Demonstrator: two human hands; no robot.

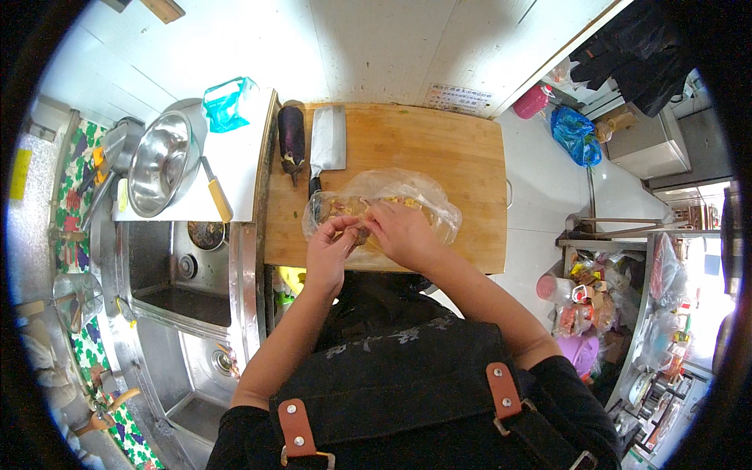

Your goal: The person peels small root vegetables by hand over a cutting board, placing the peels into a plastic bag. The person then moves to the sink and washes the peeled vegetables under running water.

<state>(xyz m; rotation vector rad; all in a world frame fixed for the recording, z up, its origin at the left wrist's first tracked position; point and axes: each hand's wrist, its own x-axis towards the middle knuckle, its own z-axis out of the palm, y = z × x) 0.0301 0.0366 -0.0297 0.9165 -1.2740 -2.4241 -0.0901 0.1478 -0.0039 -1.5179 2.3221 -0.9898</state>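
My left hand (331, 252) and my right hand (408, 234) meet over a thin clear plastic bag (443, 220), which lies spread out near the front edge of a wooden cutting board (411, 141). Yellow and reddish food pieces (341, 207) show in the bag. Between the fingertips of both hands is a small brownish piece (363, 236), mostly hidden and too small to name. A cleaver (329, 138) lies on the board with its black handle towards me, partly under the bag's edge. Left of the blade is a dark purple eggplant (291, 138).
A steel bowl (161, 164), a yellow-handled knife (218, 197) and a teal packet (229, 106) rest on the white counter to the left. Below it are steel sinks (182, 320), one holding a pan (205, 234). On the right stands a bin (593, 294) full of packaging.
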